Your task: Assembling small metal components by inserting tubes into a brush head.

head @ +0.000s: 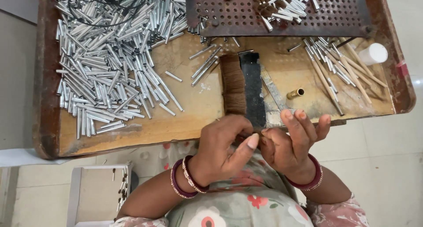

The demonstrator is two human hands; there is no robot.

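A small brown tuft (260, 136) is pinched between the left hand (224, 150) and right hand (291, 143) at the table's (176, 125) near edge, just below the bristle bundle (232, 84)

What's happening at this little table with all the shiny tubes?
A person sits at a wooden tray table. The left hand and right hand meet at its near edge, pinching a small tuft of brown bristle, mostly hidden between them. A row of brown bristle lies just ahead, a heap of metal tubes on the left, and wooden sticks on the right.
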